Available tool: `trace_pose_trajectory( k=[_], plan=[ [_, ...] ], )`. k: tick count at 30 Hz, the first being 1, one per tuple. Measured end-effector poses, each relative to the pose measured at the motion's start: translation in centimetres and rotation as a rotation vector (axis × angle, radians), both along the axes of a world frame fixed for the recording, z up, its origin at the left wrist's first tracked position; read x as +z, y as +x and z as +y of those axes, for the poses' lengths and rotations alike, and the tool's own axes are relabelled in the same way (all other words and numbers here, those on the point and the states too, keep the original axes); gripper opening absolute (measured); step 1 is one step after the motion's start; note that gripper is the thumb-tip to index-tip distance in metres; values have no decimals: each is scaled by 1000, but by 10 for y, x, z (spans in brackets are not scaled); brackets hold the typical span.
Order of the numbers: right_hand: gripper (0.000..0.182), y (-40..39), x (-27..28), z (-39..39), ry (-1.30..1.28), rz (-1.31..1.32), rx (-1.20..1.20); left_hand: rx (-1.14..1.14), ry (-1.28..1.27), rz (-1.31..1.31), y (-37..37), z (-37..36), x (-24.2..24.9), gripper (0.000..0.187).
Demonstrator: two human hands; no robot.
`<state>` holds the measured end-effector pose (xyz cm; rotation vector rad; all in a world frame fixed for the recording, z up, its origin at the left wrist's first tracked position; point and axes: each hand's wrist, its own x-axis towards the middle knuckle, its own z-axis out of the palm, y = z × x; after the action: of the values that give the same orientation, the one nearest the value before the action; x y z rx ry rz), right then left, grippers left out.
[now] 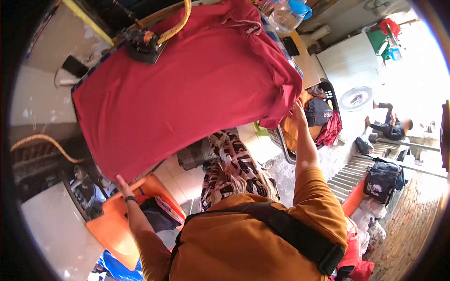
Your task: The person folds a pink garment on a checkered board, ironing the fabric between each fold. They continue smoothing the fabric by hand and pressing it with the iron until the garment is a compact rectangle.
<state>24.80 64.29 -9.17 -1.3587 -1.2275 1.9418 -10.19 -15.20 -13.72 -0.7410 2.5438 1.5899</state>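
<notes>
A large red garment (187, 89) lies spread flat over a table, hanging over its near edge. My left hand (123, 186) grips the garment's lower left corner. At the lower right edge of the cloth, my right hand (298, 111) holds the fabric. A clothes iron (143, 43) with a yellow-orange cord (174, 25) rests on the cloth at the far left corner. My orange sleeves and patterned trousers (232, 164) show below the table.
An orange plastic stool (117, 220) stands by my left arm. A basket of clothes (314, 119) sits right of the table. A clear jar with a blue lid (288, 14) stands at the table's far end. A black backpack (382, 180) and a seated person (391, 126) are at right.
</notes>
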Motion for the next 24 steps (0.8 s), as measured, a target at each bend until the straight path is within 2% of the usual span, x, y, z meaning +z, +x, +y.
trace_pose_trajectory(
  k=[1,2,3,4,5,6,7,8,9,10,11,12,13,14,15,16,18,19,20,21,22,24],
  plan=[
    [36,-2,8,-9,-17,14,68,-207,39,25,14,1,1,83],
    [24,-1,19,-17,-30,-81,157,-192,38,34,28,1,4,83],
    [24,-1,35,-24,-28,-71,175,-318,43,-49,43,-2,5,71],
    [20,-1,47,-29,11,-245,208,-440,50,-131,57,-5,9,60],
    [17,-6,57,-35,56,-418,243,-413,51,-119,68,-10,14,60],
    [19,10,15,-9,201,-324,243,-489,-9,-93,78,-12,26,56],
    [21,20,25,-4,320,-302,316,-561,-74,-76,90,-22,33,53],
    [25,25,53,-11,332,-261,322,-516,-102,-15,97,-40,25,52],
    [13,33,49,5,587,-238,382,-462,-74,-7,107,-41,41,53],
    [24,45,60,19,1120,-470,641,-404,-47,0,114,-39,68,53],
    [44,48,71,28,1072,-432,668,-453,-17,41,117,-45,83,56],
    [36,39,112,-4,811,-217,469,-397,-2,19,125,-48,102,53],
    [36,28,138,-25,359,3,204,-351,-8,18,133,-43,117,53],
    [46,41,134,-11,24,101,328,-411,-57,-8,142,-37,130,50],
    [55,56,127,-18,194,-91,425,-475,-103,-34,156,-42,135,47],
    [56,59,131,-36,124,-340,497,-444,-103,-33,168,-54,118,47],
    [52,83,93,-41,158,-559,830,-553,82,-289,193,-81,68,44],
    [51,90,83,-59,60,-478,693,-456,86,-349,208,-74,70,44],
    [50,95,73,-76,-40,-394,552,-316,263,-310,218,-74,59,43],
    [50,101,61,-77,-35,-389,568,-174,435,-264,227,-74,43,43],
    [48,108,42,-68,12,-370,471,-159,436,-256,232,-74,32,43],
    [44,111,31,-64,84,-361,360,-215,306,-38,236,-75,16,43]
  ],
)
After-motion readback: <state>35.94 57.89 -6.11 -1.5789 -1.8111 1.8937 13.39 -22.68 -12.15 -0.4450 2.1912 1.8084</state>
